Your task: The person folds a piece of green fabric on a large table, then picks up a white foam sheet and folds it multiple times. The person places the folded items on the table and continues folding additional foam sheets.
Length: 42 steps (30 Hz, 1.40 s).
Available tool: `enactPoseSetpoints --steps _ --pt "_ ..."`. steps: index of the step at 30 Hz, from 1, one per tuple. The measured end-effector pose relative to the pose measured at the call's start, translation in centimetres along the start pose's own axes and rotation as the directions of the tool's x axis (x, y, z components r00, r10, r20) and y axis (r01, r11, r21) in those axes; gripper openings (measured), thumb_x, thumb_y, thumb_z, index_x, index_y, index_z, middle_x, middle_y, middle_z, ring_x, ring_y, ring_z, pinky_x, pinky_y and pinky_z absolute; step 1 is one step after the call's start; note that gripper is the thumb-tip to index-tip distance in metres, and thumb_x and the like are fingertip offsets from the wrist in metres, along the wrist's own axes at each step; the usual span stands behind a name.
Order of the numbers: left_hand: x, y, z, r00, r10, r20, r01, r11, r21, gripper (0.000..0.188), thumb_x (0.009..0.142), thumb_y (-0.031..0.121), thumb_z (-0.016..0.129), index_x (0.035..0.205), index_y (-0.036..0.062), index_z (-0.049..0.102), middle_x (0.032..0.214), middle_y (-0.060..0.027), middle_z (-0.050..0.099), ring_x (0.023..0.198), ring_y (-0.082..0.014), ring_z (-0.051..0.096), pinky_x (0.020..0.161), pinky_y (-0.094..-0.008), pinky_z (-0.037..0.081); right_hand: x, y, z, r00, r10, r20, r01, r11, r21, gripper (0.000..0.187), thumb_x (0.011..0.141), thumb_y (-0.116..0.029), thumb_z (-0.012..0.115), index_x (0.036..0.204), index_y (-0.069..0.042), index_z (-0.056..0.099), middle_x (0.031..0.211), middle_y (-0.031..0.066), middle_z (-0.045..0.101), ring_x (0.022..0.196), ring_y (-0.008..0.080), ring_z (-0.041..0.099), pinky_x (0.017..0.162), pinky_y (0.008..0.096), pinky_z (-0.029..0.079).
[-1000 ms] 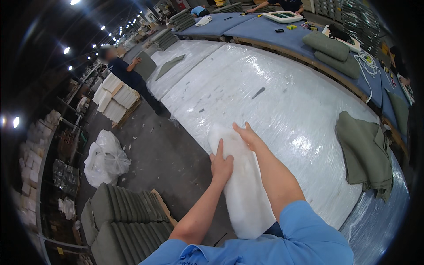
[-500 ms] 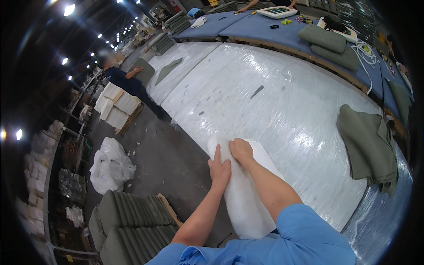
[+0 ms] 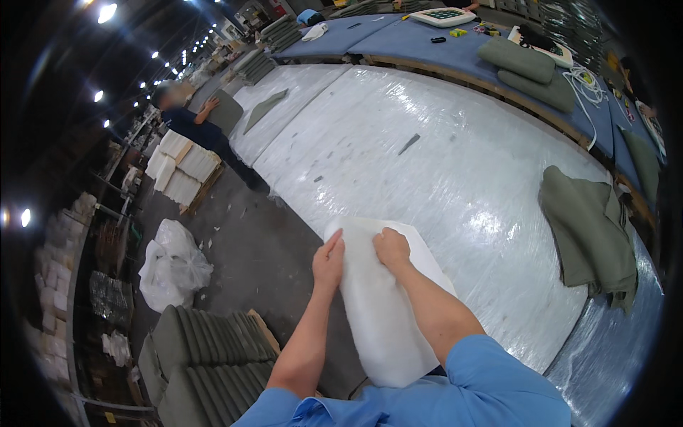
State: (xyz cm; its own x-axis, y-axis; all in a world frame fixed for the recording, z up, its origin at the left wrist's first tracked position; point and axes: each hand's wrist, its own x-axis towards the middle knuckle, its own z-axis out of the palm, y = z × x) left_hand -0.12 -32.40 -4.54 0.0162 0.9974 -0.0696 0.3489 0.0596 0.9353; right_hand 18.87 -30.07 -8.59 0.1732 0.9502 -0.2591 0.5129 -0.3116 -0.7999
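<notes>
A long white cushion piece with a fluffy wadding layer (image 3: 380, 324) lies lengthwise in front of me, over the near edge of the table and up against my body. A flat, smooth white panel (image 3: 430, 267) shows along its right side. At the far left corner, my left hand (image 3: 328, 262) is closed on the wadding's edge, thumb and fingers pointing away from me. My right hand (image 3: 392, 249), fingers curled into a fist, pinches the wadding near its far right side. What lies under the curled fingers is hidden.
The table (image 3: 398, 178) is covered in clear plastic film. Grey-green fabric (image 3: 587, 224) hangs at its right. Stacked green cushions (image 3: 213, 356) and a white plastic bag (image 3: 174, 267) stand at left. A person (image 3: 196, 128) holds a green cushion beyond; blue tables (image 3: 398, 43) run behind.
My left hand has moved left and toward me, from the top of the wadding to its left edge. The right hand stays closed near the same spot. The view has shifted slightly.
</notes>
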Motion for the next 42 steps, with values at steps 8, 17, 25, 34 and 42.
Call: enactPoseSetpoints --steps 8,17,25,34,42 --pt "4.4 -0.1 0.5 0.970 0.209 -0.122 -0.167 0.944 0.284 0.052 0.095 0.026 0.067 0.143 0.0073 0.059 0.141 -0.0180 0.055 0.132 -0.0320 0.053 0.114 -0.0398 0.039 0.9 0.9 0.5 0.971 -0.178 -0.162 0.201 0.969 0.142 0.038 0.097 -0.039 0.056 0.112 -0.005 0.063 0.110 0.0216 0.068 0.114 0.0382 0.063 0.095 0.0479 0.050" --pt "7.7 3.5 1.2 0.999 0.050 0.017 -0.051 0.845 0.533 0.037 0.090 0.031 0.064 0.120 0.0159 0.078 0.129 -0.0178 0.070 0.122 -0.0305 0.065 0.104 -0.0393 0.050 1.3 -3.1 -1.1 0.977 -0.177 0.121 0.171 0.983 0.060 0.041 0.104 -0.043 0.050 0.116 -0.007 0.066 0.116 0.0197 0.071 0.112 0.0396 0.066 0.094 0.0500 0.051" --pt "8.6 6.3 3.5 0.977 -0.189 -0.095 0.204 0.729 0.653 0.030 0.084 0.028 0.062 0.104 0.0231 0.084 0.108 -0.0102 0.079 0.104 -0.0311 0.073 0.095 -0.0394 0.055 3.4 4.8 -0.3 0.997 0.078 0.002 -0.077 0.996 -0.041 0.041 0.101 -0.042 0.052 0.110 -0.006 0.070 0.107 0.0220 0.074 0.104 0.0415 0.069 0.093 0.0504 0.052" --pt "8.4 5.5 2.3 0.968 -0.188 -0.165 0.250 0.723 0.645 0.027 0.083 0.028 0.063 0.099 0.0243 0.085 0.101 -0.0096 0.079 0.101 -0.0302 0.074 0.093 -0.0387 0.056 0.8 1.7 -0.7 0.994 -0.113 0.009 0.111 0.986 0.126 0.034 0.098 -0.037 0.064 0.117 -0.008 0.068 0.106 0.0192 0.074 0.105 0.0366 0.069 0.093 0.0443 0.053" --pt "5.8 5.7 1.1 0.971 -0.231 0.069 0.240 0.948 -0.209 0.056 0.106 0.031 0.055 0.157 0.0120 0.043 0.157 -0.0191 0.044 0.137 -0.0298 0.052 0.111 -0.0392 0.044 -1.0 6.0 -6.6 0.978 -0.027 0.207 -0.043 0.945 0.325 0.031 0.098 -0.035 0.065 0.114 -0.010 0.072 0.119 0.0189 0.070 0.113 0.0329 0.066 0.097 0.0404 0.050"
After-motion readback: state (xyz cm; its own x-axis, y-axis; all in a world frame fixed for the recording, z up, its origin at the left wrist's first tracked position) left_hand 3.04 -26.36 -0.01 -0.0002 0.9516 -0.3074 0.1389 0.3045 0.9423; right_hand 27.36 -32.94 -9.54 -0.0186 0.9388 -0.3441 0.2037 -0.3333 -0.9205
